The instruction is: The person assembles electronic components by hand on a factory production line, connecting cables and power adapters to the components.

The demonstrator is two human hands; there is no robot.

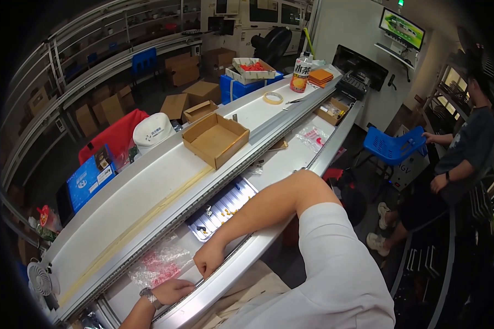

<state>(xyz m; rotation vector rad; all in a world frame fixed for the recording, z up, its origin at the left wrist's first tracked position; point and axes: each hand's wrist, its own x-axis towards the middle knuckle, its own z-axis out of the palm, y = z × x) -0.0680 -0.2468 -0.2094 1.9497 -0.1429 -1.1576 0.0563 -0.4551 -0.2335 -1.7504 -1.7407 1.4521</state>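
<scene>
At the near edge of the long workbench, my right hand (209,257) is closed, its curled fingertips pointing down. Just left of it rests my left hand (174,290), a watch on the wrist, with its fingers drawn together toward the right hand. Whatever the fingertips hold is too small or hidden to make out. Beside the left hand lies a clear plastic bag (162,263) with small pink-red pieces. Past my right forearm sits a pale ribbed tray (237,193) holding several small brass-coloured and dark parts; the forearm covers part of it.
An open cardboard box (214,156) stands on the raised shelf, with a tape roll (273,98) and a drink bottle (301,74) farther along. A small white fan (39,278) is at the far left. A person (458,148) stands at right, touching a blue chair (392,145).
</scene>
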